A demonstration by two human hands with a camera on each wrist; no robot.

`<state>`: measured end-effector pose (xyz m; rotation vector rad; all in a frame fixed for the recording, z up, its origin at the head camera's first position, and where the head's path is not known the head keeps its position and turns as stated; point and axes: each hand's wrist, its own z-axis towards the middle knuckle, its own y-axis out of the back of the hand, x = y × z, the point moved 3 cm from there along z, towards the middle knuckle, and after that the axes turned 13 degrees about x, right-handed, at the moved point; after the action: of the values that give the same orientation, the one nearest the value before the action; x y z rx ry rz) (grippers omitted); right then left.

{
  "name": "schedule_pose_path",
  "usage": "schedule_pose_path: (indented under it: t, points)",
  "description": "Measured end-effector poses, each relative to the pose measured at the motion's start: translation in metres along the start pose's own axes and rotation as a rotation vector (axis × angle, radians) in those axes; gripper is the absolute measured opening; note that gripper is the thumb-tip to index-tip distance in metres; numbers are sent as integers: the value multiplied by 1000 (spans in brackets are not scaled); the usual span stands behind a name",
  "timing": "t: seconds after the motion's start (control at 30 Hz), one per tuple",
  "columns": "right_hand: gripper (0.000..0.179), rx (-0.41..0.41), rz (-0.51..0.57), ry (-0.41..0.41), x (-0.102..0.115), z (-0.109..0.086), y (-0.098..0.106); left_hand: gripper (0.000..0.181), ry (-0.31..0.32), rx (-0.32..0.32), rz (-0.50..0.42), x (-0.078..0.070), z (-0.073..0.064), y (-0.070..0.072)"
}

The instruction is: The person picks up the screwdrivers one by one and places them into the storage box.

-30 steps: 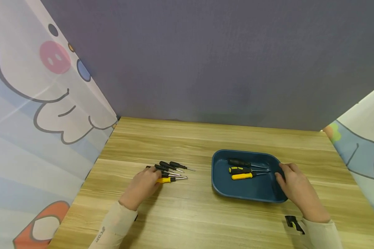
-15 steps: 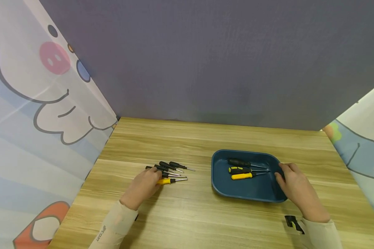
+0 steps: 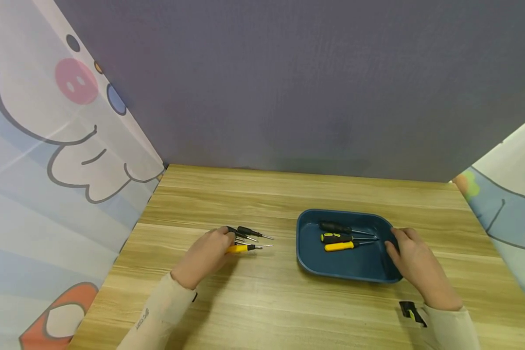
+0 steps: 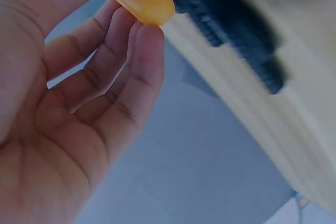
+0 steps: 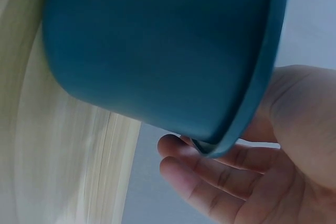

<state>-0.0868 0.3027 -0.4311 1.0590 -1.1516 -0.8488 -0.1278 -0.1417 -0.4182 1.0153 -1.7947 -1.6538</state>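
My left hand (image 3: 204,257) pinches the yellow handle of a screwdriver (image 3: 239,248) between thumb and fingers, its metal shaft pointing right. Close behind it lie several black-handled screwdrivers (image 3: 249,231), partly hidden by the hand. In the left wrist view the yellow screwdriver's handle end (image 4: 152,3) sits at the fingertips, near blurred black handles (image 4: 231,19). On the right, my right hand (image 3: 415,260) grips the rim of a blue tray (image 3: 341,270), thumb over the inside. The tray's outer wall (image 5: 152,51) fills much of the right wrist view.
Inside the tray lie a black screwdriver (image 3: 334,227), a black-and-yellow one (image 3: 336,238) and a yellow one (image 3: 339,247). The wooden table (image 3: 280,311) meets a grey panel (image 3: 288,97) at the back. Cartoon-printed curtains (image 3: 26,233) hang at both sides.
My left hand has lifted the yellow screwdriver slightly and shifted it right and away from me, now covering more of the black ones. The right hand stays on the tray rim.
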Motion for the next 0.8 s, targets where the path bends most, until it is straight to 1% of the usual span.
schedule_pose_path:
  t: [0.1, 0.2, 0.33, 0.47, 0.57, 0.67, 0.8]
  points:
    - [41, 6, -2, -6, -1, 0, 0, 21, -28, 3, -7, -7, 8, 13]
    - [40, 5, -6, -7, -1, 0, 0, 20, -54, 17, -8, -16, 19, 25]
    - [40, -10, -14, 4, -2, 0, 1, 20, -89, 57, 0, -30, 39, 40]
    - [40, -26, -21, 16, -2, -1, 1, 20, -133, 103, 1, -47, 65, 52]
    - [41, -31, -23, 17, -3, -1, 1, 17, -167, 141, -22, -61, 88, 59]
    - [41, -22, -18, 11, -3, 0, 1, 14, -194, 189, -31, -74, 112, 62]
    - [41, 2, -8, -2, -3, -1, -1, 11, -232, 243, -32, -91, 138, 64]
